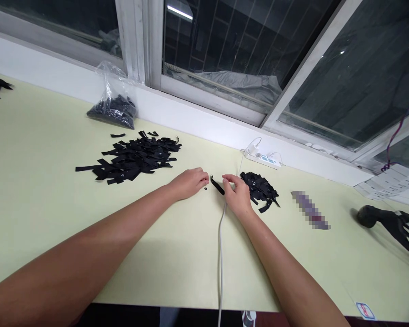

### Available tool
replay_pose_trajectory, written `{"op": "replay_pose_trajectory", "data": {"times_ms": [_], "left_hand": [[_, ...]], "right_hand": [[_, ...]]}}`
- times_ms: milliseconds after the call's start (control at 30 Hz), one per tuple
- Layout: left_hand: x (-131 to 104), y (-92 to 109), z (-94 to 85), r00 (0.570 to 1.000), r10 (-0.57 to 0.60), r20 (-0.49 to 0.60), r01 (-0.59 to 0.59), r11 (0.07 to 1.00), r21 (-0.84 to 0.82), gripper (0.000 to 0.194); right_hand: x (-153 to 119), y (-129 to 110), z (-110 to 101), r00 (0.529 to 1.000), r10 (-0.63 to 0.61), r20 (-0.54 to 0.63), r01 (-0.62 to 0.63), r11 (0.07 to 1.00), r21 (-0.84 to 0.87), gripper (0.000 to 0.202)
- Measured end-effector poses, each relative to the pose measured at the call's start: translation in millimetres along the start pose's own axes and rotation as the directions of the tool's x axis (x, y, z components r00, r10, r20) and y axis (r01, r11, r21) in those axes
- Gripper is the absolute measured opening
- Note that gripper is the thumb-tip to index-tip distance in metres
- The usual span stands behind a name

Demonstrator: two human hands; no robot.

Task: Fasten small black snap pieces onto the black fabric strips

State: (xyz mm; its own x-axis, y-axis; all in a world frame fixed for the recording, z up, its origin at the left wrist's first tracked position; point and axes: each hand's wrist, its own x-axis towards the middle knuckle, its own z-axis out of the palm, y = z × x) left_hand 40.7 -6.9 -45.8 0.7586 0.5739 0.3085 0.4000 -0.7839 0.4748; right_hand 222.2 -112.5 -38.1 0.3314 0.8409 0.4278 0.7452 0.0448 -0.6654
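Note:
My left hand [190, 183] rests at the middle of the pale table, its fingers pinched together; what they hold, if anything, is too small to make out. A tiny dark round piece [205, 188] lies by its fingertips. My right hand [236, 193] has thumb and forefinger curved with a gap between the tips, beside a black strip [217, 185] whose lower end it partly covers. Up and left of my left hand spreads a large heap of black strips [139, 156]. A smaller heap of black strips [260, 188] sits just right of my right hand.
A clear bag of black pieces [117, 109] stands against the wall. A white power strip [263, 159] lies at the back, and a grey cable [221, 254] crosses to the front edge. At right are a blurred elongated item [310, 210] and a black stand [391, 220].

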Motion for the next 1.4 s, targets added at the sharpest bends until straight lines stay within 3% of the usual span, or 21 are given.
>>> {"op": "replay_pose_trajectory", "data": {"times_ms": [400, 1133, 1300, 1400], "left_hand": [[1, -1, -0.5, 1.000, 0.024, 0.017, -0.024, 1.000, 0.001, 0.027], [1, 1, -2.8, 1.000, -0.013, 0.003, 0.013, 0.999, -0.045, 0.023], [-2, 3, 1.1, 0.999, 0.015, -0.030, -0.016, 0.999, -0.040, 0.023], [3, -3, 0.8, 0.994, -0.050, -0.102, 0.044, 0.997, -0.067, 0.026]], "right_hand": [[-2, 1, 7, 0.997, 0.050, 0.066, -0.055, 0.996, 0.072, 0.029], [-2, 2, 9, 0.996, 0.040, 0.074, -0.047, 0.995, 0.088, 0.028], [-3, 4, 10, 0.998, 0.001, 0.059, -0.005, 0.997, 0.072, 0.028], [-2, 6, 12, 0.998, -0.029, 0.054, 0.025, 0.998, 0.063, 0.027]]}}
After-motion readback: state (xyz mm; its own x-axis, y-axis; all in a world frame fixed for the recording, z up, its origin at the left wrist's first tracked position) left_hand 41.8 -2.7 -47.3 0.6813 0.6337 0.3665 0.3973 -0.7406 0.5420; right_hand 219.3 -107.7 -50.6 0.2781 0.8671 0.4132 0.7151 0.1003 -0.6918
